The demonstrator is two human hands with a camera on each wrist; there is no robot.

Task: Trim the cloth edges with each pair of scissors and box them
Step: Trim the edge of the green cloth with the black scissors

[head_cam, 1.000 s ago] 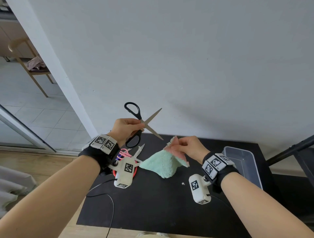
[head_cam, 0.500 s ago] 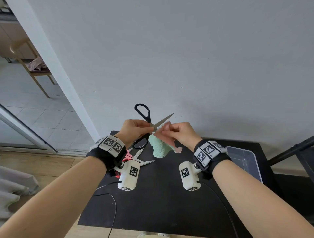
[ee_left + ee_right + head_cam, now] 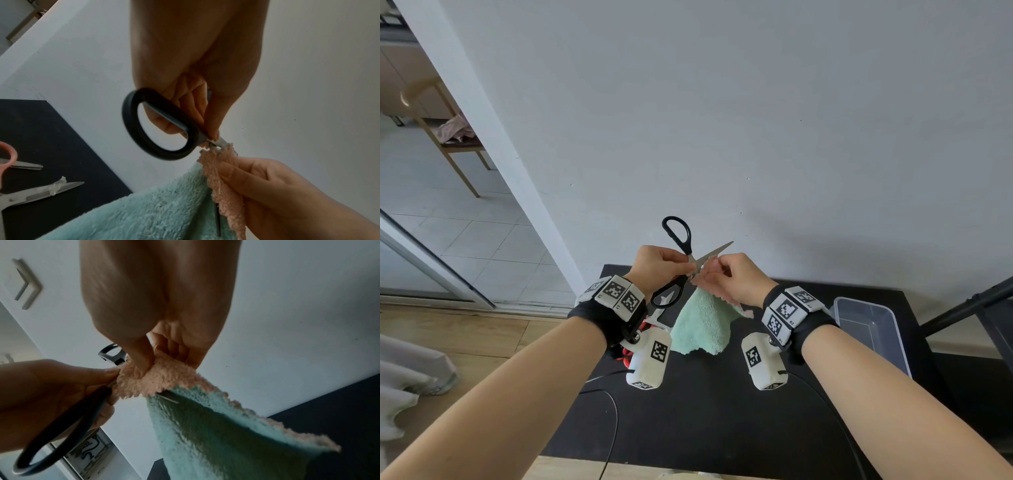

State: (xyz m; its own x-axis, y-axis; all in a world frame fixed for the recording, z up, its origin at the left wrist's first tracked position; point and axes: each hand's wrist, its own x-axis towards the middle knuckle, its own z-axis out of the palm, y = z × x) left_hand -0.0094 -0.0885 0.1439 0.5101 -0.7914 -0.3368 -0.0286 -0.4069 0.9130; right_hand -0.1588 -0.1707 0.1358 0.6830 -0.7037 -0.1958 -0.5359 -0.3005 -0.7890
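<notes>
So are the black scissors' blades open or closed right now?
Open. In the head view the black scissors show handle loops spread wide and one blade above the cloth edge; the right wrist view shows another below.

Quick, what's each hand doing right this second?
Left hand: closed, gripping the black scissors, blades open at the cloth edge.
Right hand: closed, pinching the pink-and-green cloth up off the table.

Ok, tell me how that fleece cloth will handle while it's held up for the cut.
Probably floppy: the fleece cloth hangs in soft folds below the right hand pinching its pink edge. Likely light, since a fingertip pinch carries it. The edge may sag away from the black-handled scissors in the left hand unless held taut.
</notes>
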